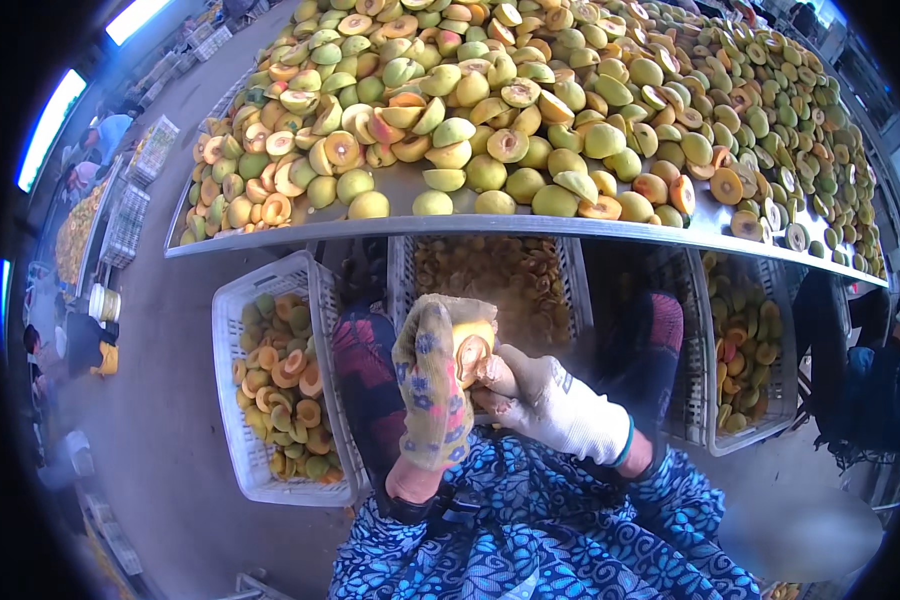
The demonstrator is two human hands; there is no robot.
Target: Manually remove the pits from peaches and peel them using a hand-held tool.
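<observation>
My left hand (430, 390), in a beige glove with a blue floral print, is closed around a yellow fruit half (476, 335) whose cut face shows a reddish-brown centre. My right hand (555, 405), in a white glove with stained fingertips, is closed against the fruit's centre; what it grips there is hidden by the fingers and too small to make out. Below both hands is my blue floral-patterned clothing (560, 510). Just beyond them stands a white crate (577, 290) holding many small brownish-yellow pieces.
A metal table (390, 232) piled with halved fruit spans ahead. White crates of fruit halves stand left (230, 400) and right (760, 435) of my knees. People (75, 345) work along the far left; another person's dark-clothed legs (840, 370) are at the right.
</observation>
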